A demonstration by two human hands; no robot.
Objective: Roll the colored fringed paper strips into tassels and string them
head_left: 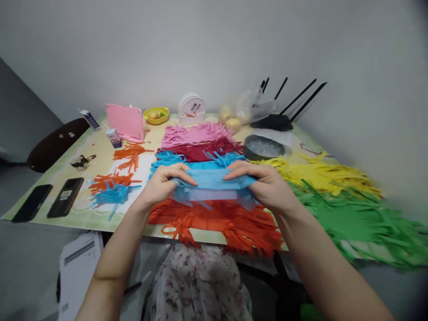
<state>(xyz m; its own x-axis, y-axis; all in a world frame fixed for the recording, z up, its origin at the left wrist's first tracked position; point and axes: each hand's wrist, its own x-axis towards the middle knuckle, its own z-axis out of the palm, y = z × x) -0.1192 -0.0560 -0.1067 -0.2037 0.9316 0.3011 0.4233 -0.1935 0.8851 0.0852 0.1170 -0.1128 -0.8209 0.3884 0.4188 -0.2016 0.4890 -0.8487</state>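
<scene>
Both my hands hold a strip of blue fringed paper (210, 180) above the table's near edge. My left hand (163, 183) pinches its left end and my right hand (264, 185) grips its right end, thumbs on top. Under it lies orange-red fringed paper (220, 220). Behind it lie more blue fringe (200, 159), dark red fringe (200, 150) and pink fringe (197, 133).
Yellow fringe (321, 171) and green fringe (361, 214) fill the right side. Loose orange and blue scraps (112, 189) lie at left, near two phones (50, 198). A dark bowl (264, 147), pink tablet case (125, 121), yellow bowl (156, 114) and a router (277, 120) stand at the back.
</scene>
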